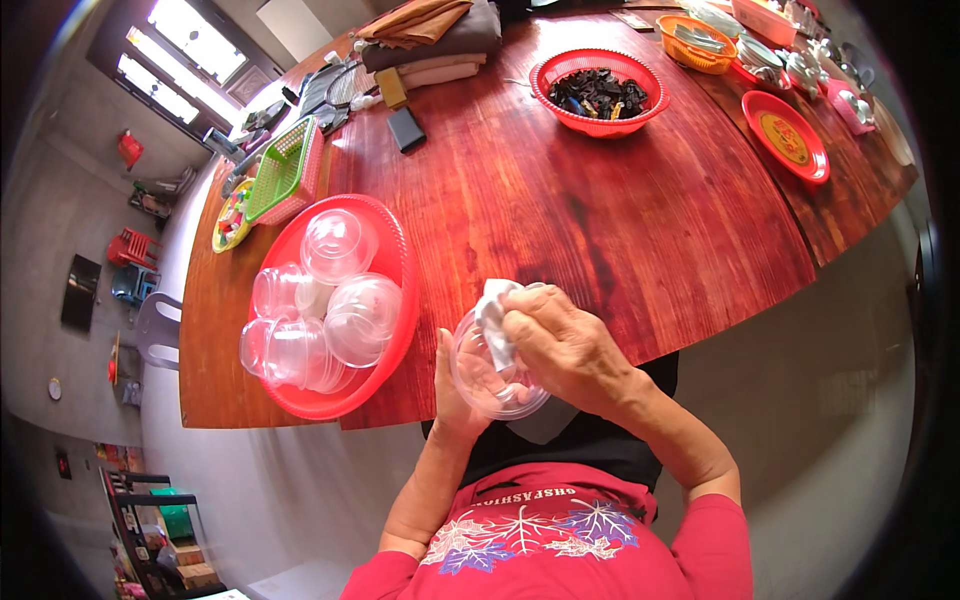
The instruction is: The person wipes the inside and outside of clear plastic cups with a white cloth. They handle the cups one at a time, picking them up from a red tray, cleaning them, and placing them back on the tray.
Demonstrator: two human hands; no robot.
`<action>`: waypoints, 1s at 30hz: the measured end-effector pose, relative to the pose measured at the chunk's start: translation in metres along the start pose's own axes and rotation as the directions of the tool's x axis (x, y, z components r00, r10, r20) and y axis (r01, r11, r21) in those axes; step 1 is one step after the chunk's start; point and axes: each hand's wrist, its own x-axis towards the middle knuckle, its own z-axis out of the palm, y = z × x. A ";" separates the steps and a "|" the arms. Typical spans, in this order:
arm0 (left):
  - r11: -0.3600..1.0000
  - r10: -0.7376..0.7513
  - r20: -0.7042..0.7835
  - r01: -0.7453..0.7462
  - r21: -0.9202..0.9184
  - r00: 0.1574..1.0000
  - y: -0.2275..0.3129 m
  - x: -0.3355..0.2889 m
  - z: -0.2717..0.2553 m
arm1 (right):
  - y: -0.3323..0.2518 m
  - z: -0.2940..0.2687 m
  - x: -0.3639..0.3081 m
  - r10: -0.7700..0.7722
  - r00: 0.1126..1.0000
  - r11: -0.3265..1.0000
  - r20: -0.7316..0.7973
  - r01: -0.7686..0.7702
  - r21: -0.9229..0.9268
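Observation:
My left hand (462, 392) cups a clear plastic bowl (505, 402) from below and the left side, just off the table's near edge. Pinched in my right hand (560, 342) is a white cloth (492, 318), pressed against the bowl's inside by its rim. To the left, a large red plastic basin (402, 345) holds several more clear plastic bowls (338, 245), some of them nested and lying on their sides. The fingertips of my left hand show through the clear plastic.
The glossy red-brown wooden table (600, 220) carries a green basket (285, 172) at left, folded cloths (430, 45) and a black box (406, 130) at the back, a red colander (655, 112) of dark pieces, and a red plate (822, 160) at right.

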 end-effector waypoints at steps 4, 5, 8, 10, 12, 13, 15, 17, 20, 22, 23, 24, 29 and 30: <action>0.999 0.047 0.003 -0.047 -0.014 0.999 -0.004 0.002 0.004 | 0.010 0.031 -0.010 -0.066 0.994 0.989 0.093 0.077 -0.129; 0.999 0.045 -0.016 -0.044 0.020 0.999 -0.006 0.003 -0.002 | 0.010 0.036 -0.014 -0.018 0.989 0.987 0.145 0.041 -0.158; 1.000 0.023 -0.034 -0.023 -0.002 0.999 -0.010 0.004 -0.012 | 0.006 0.037 -0.021 0.153 0.956 0.988 0.249 -0.147 -0.042; 0.995 0.087 -0.077 -0.082 0.065 0.993 -0.010 0.006 -0.010 | 0.009 0.043 -0.026 0.154 0.941 0.976 0.301 -0.192 0.100; 0.994 0.084 -0.092 -0.077 0.083 0.992 -0.010 0.008 -0.017 | 0.010 0.040 -0.029 0.104 0.919 0.925 0.380 -0.230 0.303; 0.994 0.058 -0.046 -0.054 0.094 0.997 -0.009 0.007 -0.018 | 0.009 0.037 -0.029 0.093 0.910 0.902 0.404 -0.249 0.352; 0.993 0.005 0.046 -0.010 0.119 0.999 -0.007 0.006 -0.017 | 0.008 0.033 -0.030 0.067 0.890 0.848 0.452 -0.289 0.444; 0.994 0.031 -0.013 -0.029 0.109 0.999 -0.007 0.006 -0.012 | 0.011 0.026 -0.029 0.091 0.869 0.744 0.487 -0.385 0.547; 0.993 0.094 -0.098 -0.085 0.087 0.991 -0.008 0.008 -0.011 | 0.014 -0.011 -0.021 0.131 0.763 0.547 0.633 -0.588 0.596; 0.982 0.148 -0.217 -0.117 0.148 0.965 -0.007 0.009 -0.016 | 0.010 -0.022 -0.021 0.166 0.836 0.545 0.522 -0.519 0.658; 0.975 0.175 -0.273 -0.129 0.179 0.946 -0.007 0.010 -0.019 | 0.003 -0.019 -0.023 0.194 0.895 0.547 0.401 -0.438 0.713; 0.962 0.222 -0.228 -0.175 0.210 0.948 -0.010 0.012 -0.019 | -0.002 -0.011 -0.024 0.205 0.945 0.678 0.255 -0.325 0.660; 0.823 0.456 -0.250 -0.298 0.483 0.855 -0.030 0.018 -0.009 | -0.027 0.052 -0.041 0.119 0.974 0.990 -0.191 -0.132 -0.058; 0.763 0.502 -0.213 -0.313 0.566 0.838 -0.031 0.016 -0.008 | -0.026 0.054 -0.038 0.139 0.965 0.986 -0.221 -0.155 -0.057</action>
